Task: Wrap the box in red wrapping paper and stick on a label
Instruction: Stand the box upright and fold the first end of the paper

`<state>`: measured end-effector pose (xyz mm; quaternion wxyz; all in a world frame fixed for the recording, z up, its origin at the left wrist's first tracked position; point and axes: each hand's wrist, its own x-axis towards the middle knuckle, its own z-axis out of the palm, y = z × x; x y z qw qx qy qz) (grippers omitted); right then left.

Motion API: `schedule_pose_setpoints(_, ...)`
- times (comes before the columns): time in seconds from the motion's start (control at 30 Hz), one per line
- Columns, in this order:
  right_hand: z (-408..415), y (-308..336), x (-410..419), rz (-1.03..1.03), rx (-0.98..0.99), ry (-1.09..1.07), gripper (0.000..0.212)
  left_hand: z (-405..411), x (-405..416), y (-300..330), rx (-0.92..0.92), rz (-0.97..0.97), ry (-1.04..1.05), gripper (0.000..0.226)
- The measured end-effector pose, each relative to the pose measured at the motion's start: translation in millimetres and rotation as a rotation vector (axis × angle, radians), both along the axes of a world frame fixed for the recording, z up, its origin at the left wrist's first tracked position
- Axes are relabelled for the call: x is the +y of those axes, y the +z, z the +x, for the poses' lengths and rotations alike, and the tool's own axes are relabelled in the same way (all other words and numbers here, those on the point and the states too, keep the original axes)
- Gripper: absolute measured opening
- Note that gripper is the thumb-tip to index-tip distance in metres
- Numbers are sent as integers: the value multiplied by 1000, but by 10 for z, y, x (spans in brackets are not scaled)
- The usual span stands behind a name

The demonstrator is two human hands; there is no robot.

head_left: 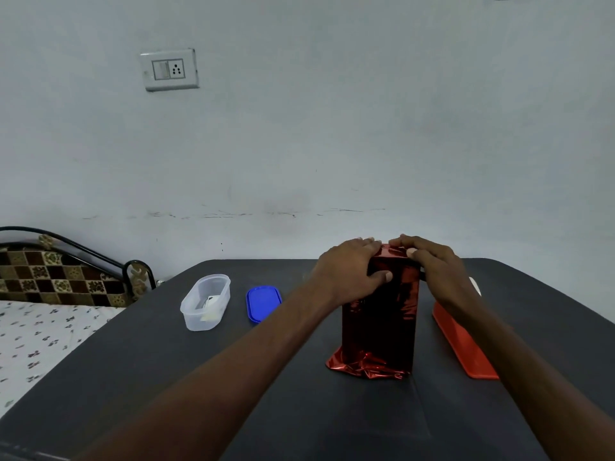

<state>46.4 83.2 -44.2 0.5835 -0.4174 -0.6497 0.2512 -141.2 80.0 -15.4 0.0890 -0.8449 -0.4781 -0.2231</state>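
Note:
A box wrapped in shiny red wrapping paper (382, 321) stands upright on the dark table (199, 377). Loose paper crumples out at its lower end near me. My left hand (349, 274) grips the top left of the box, thumb across the front face and fingers over the top edge. My right hand (432, 264) holds the top right, fingers curled over the folded paper at the top. No label shows on the box.
A clear plastic tub (206, 302) holding small items stands to the left, with its blue lid (263, 302) lying beside it. An orange tray (466, 344) lies right of the box, partly behind my right arm. A bed (43, 327) adjoins the table's left side.

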Motion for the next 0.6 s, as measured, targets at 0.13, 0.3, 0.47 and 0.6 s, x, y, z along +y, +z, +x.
schedule_pose_setpoints(0.13,15,-89,-56,-134,171,-86,35,-16,-22,-28,-37,7,27,70)
schedule_pose_setpoints(0.3,292,-210,-126,-266,-339,-547,35,16,-46,13,-35,6,76,71)
schedule_pose_setpoints(0.47,453,-244,-301,-297,-790,-804,21,44,-43,-6,-37,18,138,70)
schedule_pose_setpoints(0.6,678,-284,-346,-355,-879,-854,15,113,-48,14,-43,35,132,69)
